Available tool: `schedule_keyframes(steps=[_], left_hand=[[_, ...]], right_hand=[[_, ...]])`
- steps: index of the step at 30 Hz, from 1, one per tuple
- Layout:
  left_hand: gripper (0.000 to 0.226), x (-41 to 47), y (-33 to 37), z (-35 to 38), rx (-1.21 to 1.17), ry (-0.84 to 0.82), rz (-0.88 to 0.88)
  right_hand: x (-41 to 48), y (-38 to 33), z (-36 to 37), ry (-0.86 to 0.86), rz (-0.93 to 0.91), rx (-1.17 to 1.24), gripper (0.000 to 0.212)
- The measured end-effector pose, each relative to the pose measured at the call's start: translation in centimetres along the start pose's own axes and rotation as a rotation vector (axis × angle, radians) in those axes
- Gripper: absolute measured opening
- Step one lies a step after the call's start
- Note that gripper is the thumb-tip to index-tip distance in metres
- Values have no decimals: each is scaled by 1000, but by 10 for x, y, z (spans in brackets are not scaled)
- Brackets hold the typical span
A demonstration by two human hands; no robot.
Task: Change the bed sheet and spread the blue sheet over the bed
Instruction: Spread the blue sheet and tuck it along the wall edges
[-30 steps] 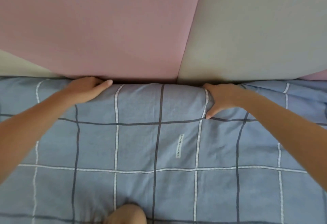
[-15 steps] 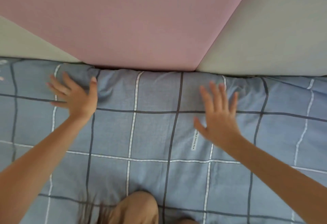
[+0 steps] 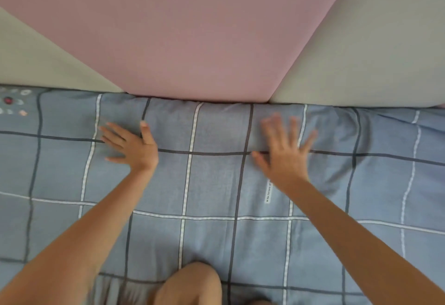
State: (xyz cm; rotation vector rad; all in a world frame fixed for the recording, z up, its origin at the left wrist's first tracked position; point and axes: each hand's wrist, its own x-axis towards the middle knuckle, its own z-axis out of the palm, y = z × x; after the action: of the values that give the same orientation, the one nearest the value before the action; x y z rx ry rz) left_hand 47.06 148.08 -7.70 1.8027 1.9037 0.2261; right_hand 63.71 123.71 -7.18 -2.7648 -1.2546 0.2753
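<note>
The blue sheet (image 3: 212, 184), checked with white and dark lines, covers the bed right up to the padded headboard. My left hand (image 3: 133, 145) lies flat on it with fingers spread, left of centre near the head edge. My right hand (image 3: 285, 153) is flat too, fingers spread and slightly blurred, pressing the sheet just below the rounded head edge. A small white label (image 3: 268, 191) sits on the sheet under my right wrist. Neither hand holds any cloth.
The headboard rises behind the bed: a pink panel (image 3: 192, 34) in the middle, grey-beige panels (image 3: 375, 59) on either side. A patterned patch of another fabric (image 3: 14, 102) shows at the far left. My knee (image 3: 190, 285) rests on the sheet at the bottom.
A second ago both hands were tucking the sheet's edge against the headboard. They let go, opened flat, and now slide over the sheet. The view has shifted slightly to the right.
</note>
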Motion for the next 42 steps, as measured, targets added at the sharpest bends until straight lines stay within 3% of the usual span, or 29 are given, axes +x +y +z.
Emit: schedule_keyframes(steps=[1, 2, 3, 6, 8, 10, 13, 14, 16, 19, 20, 22, 25, 27, 29, 31, 33, 36, 37, 39, 41, 42], left_hand=[[81, -15, -1, 4, -1, -44, 37], [85, -32, -3, 12, 29, -94, 96], [90, -45, -2, 17, 71, -149, 161], [99, -93, 10, 43, 159, -270, 300], [97, -120, 20, 53, 181, -308, 330], [95, -146, 31, 62, 190, -364, 354], [93, -174, 39, 68, 209, -414, 391], [90, -183, 38, 70, 232, -444, 426], [87, -203, 34, 77, 293, -492, 522], [87, -229, 23, 84, 416, -555, 736], [87, -244, 26, 94, 474, -593, 842], [89, -260, 34, 109, 579, -645, 1020], [97, -298, 79, 148, 707, -727, 1234], [98, -322, 127, 184, 711, -715, 1257], [100, -339, 175, 204, 696, -710, 1068], [108, -361, 220, 231, 686, -719, 890], [117, -383, 237, 242, 671, -687, 804], [128, -429, 236, 243, 553, -624, 919], [133, -444, 241, 248, 544, -667, 981], [143, -485, 271, 272, 628, -749, 1124], [149, -521, 316, 297, 728, -824, 1183], [152, -540, 336, 317, 754, -861, 1245]], right_hand=[[-3, 2, 6, -7, -230, -115, 77], [-1, 19, 6, -49, -315, -189, 77], [8, 45, 5, -77, -284, -239, 81], [11, 155, -14, -188, 130, -261, 85], [5, 193, -28, -264, 216, -288, 83], [-4, 192, -34, -259, 302, -234, 84], [-28, 145, -30, -69, 482, -5, 75], [-47, 130, -25, -13, 424, 12, 73], [-104, 102, -8, 60, 67, -33, 71], [-209, 87, 19, -48, -586, -177, 62], [-238, 110, 24, -103, -633, -199, 60], [-265, 170, 30, -129, -458, -224, 64], [-267, 294, 14, -159, 245, -134, 74], [-242, 365, -2, -134, 777, 20, 76], [-204, 405, -18, -137, 1194, 280, 75], [-175, 439, -23, -150, 1311, 377, 78], [-176, 448, -22, -82, 1238, 416, 77], [-226, 420, -10, 349, 1087, 426, 59], [-249, 403, -2, 458, 1151, 373, 57], [-294, 393, 13, 525, 1536, 355, 63], [-319, 410, 22, 435, 1857, 386, 71], [-324, 433, 24, 375, 1878, 349, 71]])
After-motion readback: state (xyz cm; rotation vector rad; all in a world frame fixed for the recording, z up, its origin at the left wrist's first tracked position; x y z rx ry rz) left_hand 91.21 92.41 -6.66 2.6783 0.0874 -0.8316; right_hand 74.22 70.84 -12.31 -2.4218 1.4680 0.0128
